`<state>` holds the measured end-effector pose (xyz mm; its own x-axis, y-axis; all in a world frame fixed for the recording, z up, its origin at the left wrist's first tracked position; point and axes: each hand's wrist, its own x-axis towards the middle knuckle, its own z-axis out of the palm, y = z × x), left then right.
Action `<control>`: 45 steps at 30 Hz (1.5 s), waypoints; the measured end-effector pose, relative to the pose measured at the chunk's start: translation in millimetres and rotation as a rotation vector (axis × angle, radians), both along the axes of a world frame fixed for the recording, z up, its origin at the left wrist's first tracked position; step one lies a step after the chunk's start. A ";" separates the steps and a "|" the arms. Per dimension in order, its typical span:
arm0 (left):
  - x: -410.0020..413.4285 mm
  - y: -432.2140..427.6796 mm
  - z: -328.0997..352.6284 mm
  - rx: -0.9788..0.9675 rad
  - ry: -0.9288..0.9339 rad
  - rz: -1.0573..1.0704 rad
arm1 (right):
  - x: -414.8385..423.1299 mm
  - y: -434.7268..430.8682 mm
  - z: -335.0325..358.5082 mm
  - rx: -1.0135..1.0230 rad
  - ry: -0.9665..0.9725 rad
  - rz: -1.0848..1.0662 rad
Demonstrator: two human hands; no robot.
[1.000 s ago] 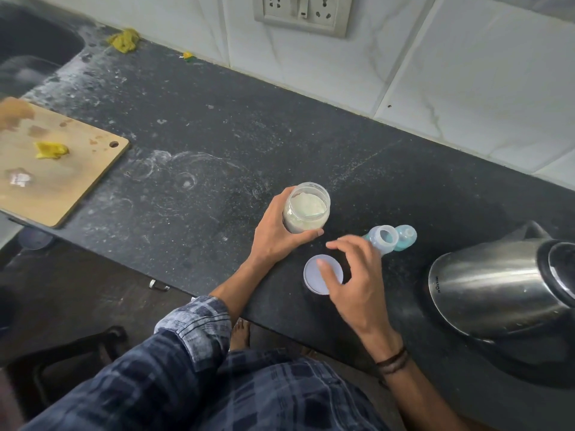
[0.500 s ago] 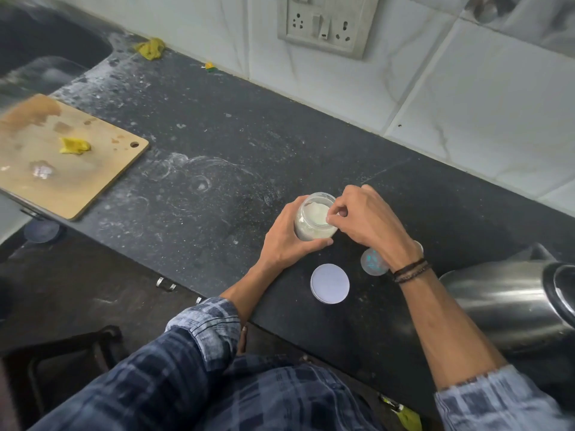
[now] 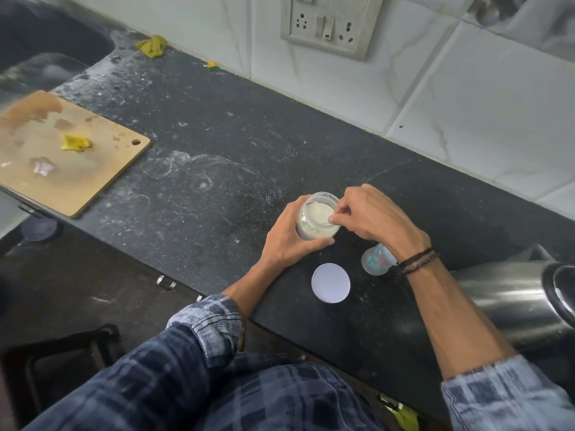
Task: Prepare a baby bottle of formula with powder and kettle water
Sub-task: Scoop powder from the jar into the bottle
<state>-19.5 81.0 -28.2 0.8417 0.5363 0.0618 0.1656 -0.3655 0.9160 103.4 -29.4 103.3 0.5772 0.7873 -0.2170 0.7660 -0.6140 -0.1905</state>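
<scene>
My left hand (image 3: 287, 241) grips an open glass jar of pale formula powder (image 3: 315, 217) that stands on the black counter (image 3: 217, 157). My right hand (image 3: 370, 217) reaches over the jar's mouth, its fingertips pinching a small white scoop handle (image 3: 329, 219), mostly hidden inside. The jar's white lid (image 3: 330, 283) lies flat near the counter's front edge. A clear baby bottle with teal print (image 3: 375, 261) stands just right of the lid, partly hidden behind my right wrist. The steel kettle (image 3: 513, 300) sits at the far right.
A wooden cutting board (image 3: 62, 157) with yellow scraps lies at the left, overhanging the counter edge. A sink (image 3: 37, 48) is at the far left. A wall socket (image 3: 326, 23) is on the tiled wall behind. White residue marks the counter's middle.
My right hand left the lid on the counter and moved up to the jar's mouth, where it now pinches inside. My left hand has kept its hold on the jar.
</scene>
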 end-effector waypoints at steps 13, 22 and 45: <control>-0.8 0.0 1.6 0.007 0.010 0.004 | -8.3 2.9 -5.5 0.061 -0.079 0.053; -0.2 -0.6 0.9 0.012 0.000 0.007 | -20.7 3.0 -19.1 0.261 -0.091 0.006; -2.5 -3.3 8.9 -0.020 -0.017 0.010 | -38.6 9.2 -29.1 0.401 -0.024 -0.228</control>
<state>-22.0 77.7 -19.2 0.8352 0.5461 0.0652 0.1538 -0.3458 0.9256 64.8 -20.2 74.2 0.7466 0.6586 0.0946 0.6269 -0.6487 -0.4315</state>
